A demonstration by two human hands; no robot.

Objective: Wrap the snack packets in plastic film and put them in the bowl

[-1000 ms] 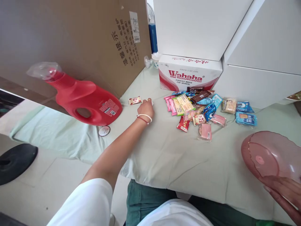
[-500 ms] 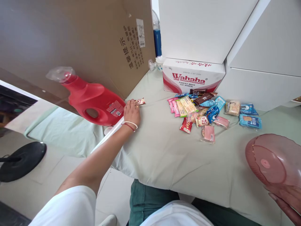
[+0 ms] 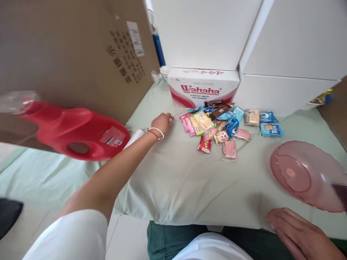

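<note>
My left hand (image 3: pixel 162 124), with a bead bracelet on the wrist, is closed on a small red-and-white snack packet (image 3: pixel 171 117); mostly only its end shows past my fingers. It is low over the table, just left of a pile of wrapped snacks, where pink packets (image 3: pixel 189 124), a brown packet (image 3: pixel 220 111) and a red packet (image 3: pixel 204 144) lie. My right hand (image 3: pixel 299 231) is at the front right with fingers stretched out and nothing in them. Beyond it rests a clear pink bowl (image 3: pixel 295 173), apart from the fingers.
A white-and-red Wahaha box (image 3: pixel 203 88) stands behind the snacks, against white cabinets (image 3: pixel 197 32). Left are a red jug (image 3: pixel 78 133) and a large cardboard box (image 3: pixel 67 54). Blue packets (image 3: pixel 271 130) lie right of the pile. A dark object (image 3: pixel 341 195) shows at the right edge.
My left hand has moved right with the snack packet, away from the red jug. My right hand has let go of the pink bowl, which now rests on the table. The view has shifted rightward.
</note>
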